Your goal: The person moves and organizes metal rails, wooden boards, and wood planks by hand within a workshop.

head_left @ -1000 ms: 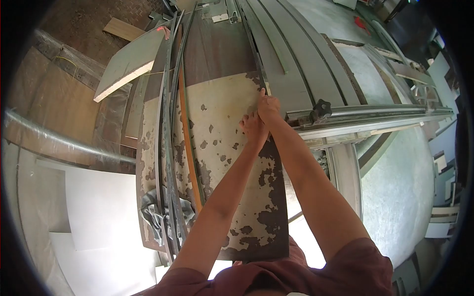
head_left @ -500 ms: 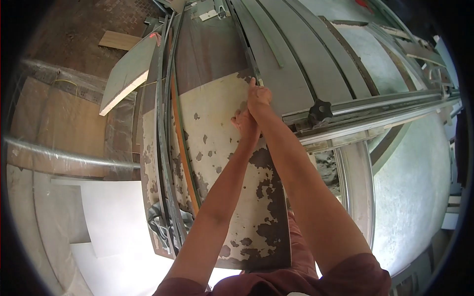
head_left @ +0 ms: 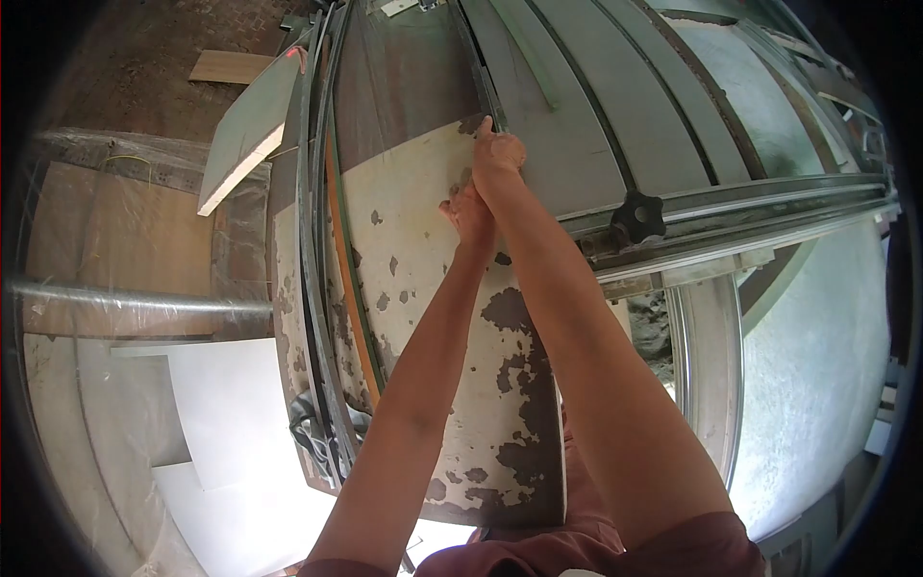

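1. Bench (head_left: 413, 260): your left hand (head_left: 469, 215) and right hand (head_left: 498, 159) reach farther along its right edge than a second ago; the work seems to be advancing there.
2. Slotted table (head_left: 567, 144): adjoins that edge, giving room rightward.
3. Strips (head_left: 306, 183): bound the left, well apart from your hands.
4. Dark strip (head_left: 478, 72): runs ahead from your right hand, along the edge.
5. Hands: close together, partly curled; any grasp cannot be told.

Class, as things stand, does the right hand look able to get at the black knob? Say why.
Probably yes: the knob stands uncovered, and nothing seems to block the way to it from the right hand across the grey surface. The hand would first have to leave the edge of the worn board.
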The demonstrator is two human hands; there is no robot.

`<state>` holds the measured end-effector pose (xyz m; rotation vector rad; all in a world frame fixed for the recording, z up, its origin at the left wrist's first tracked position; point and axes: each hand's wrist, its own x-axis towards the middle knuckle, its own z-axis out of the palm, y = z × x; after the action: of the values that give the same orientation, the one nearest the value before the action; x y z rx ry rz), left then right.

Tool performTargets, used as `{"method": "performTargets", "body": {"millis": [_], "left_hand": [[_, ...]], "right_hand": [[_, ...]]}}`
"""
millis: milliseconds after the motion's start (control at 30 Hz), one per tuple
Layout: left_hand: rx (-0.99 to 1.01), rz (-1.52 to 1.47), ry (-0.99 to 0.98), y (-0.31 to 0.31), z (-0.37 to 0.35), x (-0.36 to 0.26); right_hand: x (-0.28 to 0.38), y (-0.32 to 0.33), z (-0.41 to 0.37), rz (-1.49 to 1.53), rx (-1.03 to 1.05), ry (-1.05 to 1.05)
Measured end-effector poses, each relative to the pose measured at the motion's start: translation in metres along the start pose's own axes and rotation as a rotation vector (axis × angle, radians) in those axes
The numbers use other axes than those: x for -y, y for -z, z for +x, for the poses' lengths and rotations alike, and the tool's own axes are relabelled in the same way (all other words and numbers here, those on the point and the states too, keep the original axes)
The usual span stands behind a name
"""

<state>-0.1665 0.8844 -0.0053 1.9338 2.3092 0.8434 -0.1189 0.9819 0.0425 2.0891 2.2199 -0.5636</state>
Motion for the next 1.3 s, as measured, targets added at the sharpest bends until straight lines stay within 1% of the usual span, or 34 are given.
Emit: {"method": "performTargets", "body": {"millis": [167, 233, 267, 333, 467, 533, 633, 667, 733, 867, 933, 967, 1033, 1167, 1233, 1300], "left_hand": [[0.076, 0.109, -0.002, 0.001, 0.012, 0.001], [0.231, 0.166, 0.046, 0.008, 0.018, -0.005], [0.233, 0.169, 0.046, 0.003, 0.019, 0.000], [0.162, 0.090, 0.031, -0.006, 0.020, 0.008], [0.116, 0.152, -0.022, 0.000, 0.024, -0.005], [0.147, 0.019, 0.061, -0.006, 0.031, -0.001], [0.130, -0.043, 0.103, -0.009, 0.036, 0.001], [0.130, -0.044, 0.105, -0.010, 0.037, 0.001], [0.068, 0.080, 0.020, -0.010, 0.042, 0.001], [0.065, 0.102, 0.009, -0.007, 0.048, -0.005], [-0.031, 0.050, -0.036, -0.013, 0.052, 0.000], [-0.032, 0.050, -0.037, -0.011, 0.054, -0.003], [0.082, 0.069, 0.034, -0.007, 0.060, -0.007], [0.022, 0.126, -0.022, -0.018, 0.068, 0.001], [0.053, 0.060, 0.015, -0.015, 0.072, -0.001], [0.069, 0.036, 0.050, -0.014, 0.076, -0.003]], "right_hand": [[0.002, 0.000, 0.009, 0.030, -0.034, 0.000], [0.002, 0.002, 0.011, 0.021, -0.029, 0.002], [0.002, 0.001, 0.013, 0.021, -0.021, 0.003], [0.001, 0.000, 0.017, 0.024, -0.012, -0.001], [0.001, -0.001, 0.029, 0.042, -0.019, -0.002], [0.002, 0.001, 0.032, 0.049, -0.011, -0.008], [0.002, 0.007, 0.034, 0.075, 0.001, -0.004], [0.002, 0.008, 0.035, 0.041, 0.004, 0.007], [0.003, 0.010, 0.037, 0.003, 0.003, 0.018], [0.005, 0.014, 0.044, 0.014, -0.030, 0.002], [0.005, 0.019, 0.045, 0.005, -0.022, 0.006], [0.006, 0.020, 0.047, -0.005, -0.032, 0.009], [0.007, 0.020, 0.051, -0.016, -0.040, 0.013], [0.010, 0.017, 0.064, -0.040, -0.061, 0.012], [0.011, 0.014, 0.070, -0.072, -0.082, 0.020], [0.012, 0.019, 0.071, -0.091, -0.043, 0.021]]}}
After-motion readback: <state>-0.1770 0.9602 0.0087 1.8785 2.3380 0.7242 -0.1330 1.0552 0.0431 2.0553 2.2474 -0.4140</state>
